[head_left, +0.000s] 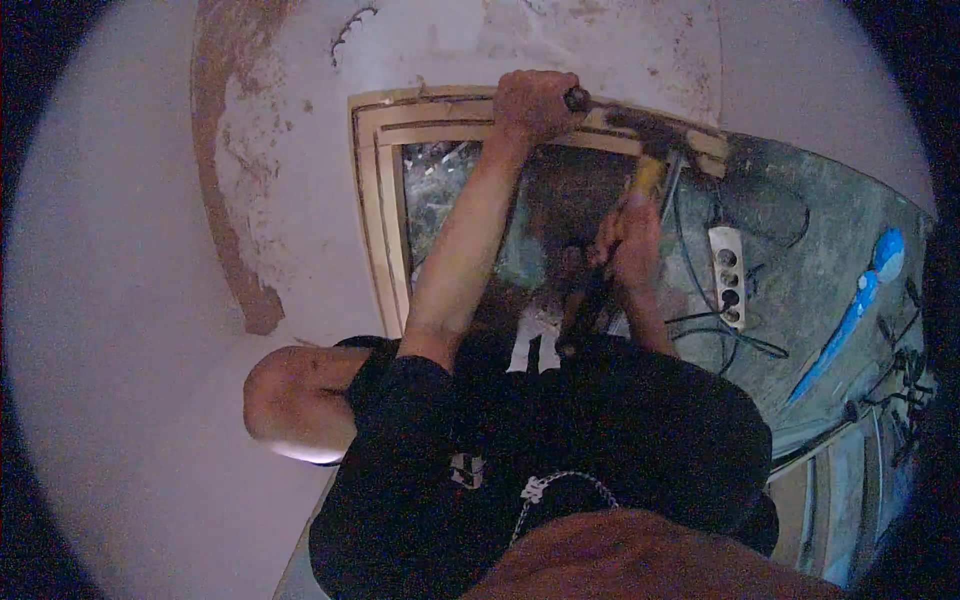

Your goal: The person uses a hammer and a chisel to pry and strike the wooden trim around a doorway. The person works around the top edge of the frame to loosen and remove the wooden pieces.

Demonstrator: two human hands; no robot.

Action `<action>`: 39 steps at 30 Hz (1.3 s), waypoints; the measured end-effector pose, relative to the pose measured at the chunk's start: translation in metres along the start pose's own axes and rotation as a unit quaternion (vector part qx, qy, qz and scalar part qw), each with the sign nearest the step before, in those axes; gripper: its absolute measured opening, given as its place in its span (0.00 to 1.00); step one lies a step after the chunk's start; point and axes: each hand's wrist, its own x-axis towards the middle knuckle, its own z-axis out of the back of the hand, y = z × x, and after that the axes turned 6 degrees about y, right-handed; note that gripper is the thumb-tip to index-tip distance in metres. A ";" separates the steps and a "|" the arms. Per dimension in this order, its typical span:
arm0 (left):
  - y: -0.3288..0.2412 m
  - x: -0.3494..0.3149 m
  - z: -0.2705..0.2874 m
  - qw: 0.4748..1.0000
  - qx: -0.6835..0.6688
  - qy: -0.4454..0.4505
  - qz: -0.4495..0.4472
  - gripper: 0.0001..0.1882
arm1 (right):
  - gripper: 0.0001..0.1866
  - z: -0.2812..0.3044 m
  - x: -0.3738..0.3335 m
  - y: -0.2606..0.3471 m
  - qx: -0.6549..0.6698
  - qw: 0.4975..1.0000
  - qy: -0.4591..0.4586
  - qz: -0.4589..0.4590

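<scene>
At the far rail of a pale wooden frame (pixel 430 112), my left hand (pixel 535 105) closes in a fist around the dark handle of a slim-shafted hand tool (pixel 575 98), possibly a chisel, its shaft leading off to the right, roughly in line with the rail. Just beyond that fist, on its right, hangs the dark head of a hammer (pixel 650 175), crossing close by the shaft; blur and overlap mean I cannot tell whether the two metals touch, or where the tool's tip ends. My right hand (pixel 635 245) is wrapped firmly about the hammer's handle, lower and nearer my body, the yellow neck rising above my fingers. The two long axes set the scene: the slim tool lies mostly crosswise, while the hammer's handle slopes from its head down and left toward my torso. Of the two hands, the left sits at the rail itself, the right well below it. Off to the right, a white power strip (pixel 728 262) rests among dark cables (pixel 690 240).
</scene>
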 end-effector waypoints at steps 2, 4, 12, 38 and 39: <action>-0.004 -0.007 -0.004 0.999 0.011 0.033 0.013 0.15 | 0.18 -0.001 0.001 0.007 0.066 0.995 -0.078 0.000; -0.005 -0.004 -0.004 0.998 0.023 0.055 0.024 0.15 | 0.18 0.000 0.003 0.007 0.031 0.997 -0.070 -0.004; 0.009 -0.008 -0.001 0.999 0.030 -0.005 0.011 0.13 | 0.16 -0.007 0.001 0.009 0.014 1.000 -0.005 -0.020; -0.031 0.007 0.003 0.999 -0.045 0.008 -0.002 0.15 | 0.16 0.019 -0.001 0.008 -0.029 0.996 -0.057 0.069; -0.030 0.007 0.003 0.999 -0.044 0.009 0.001 0.15 | 0.16 0.021 0.000 0.007 -0.060 0.995 -0.040 0.069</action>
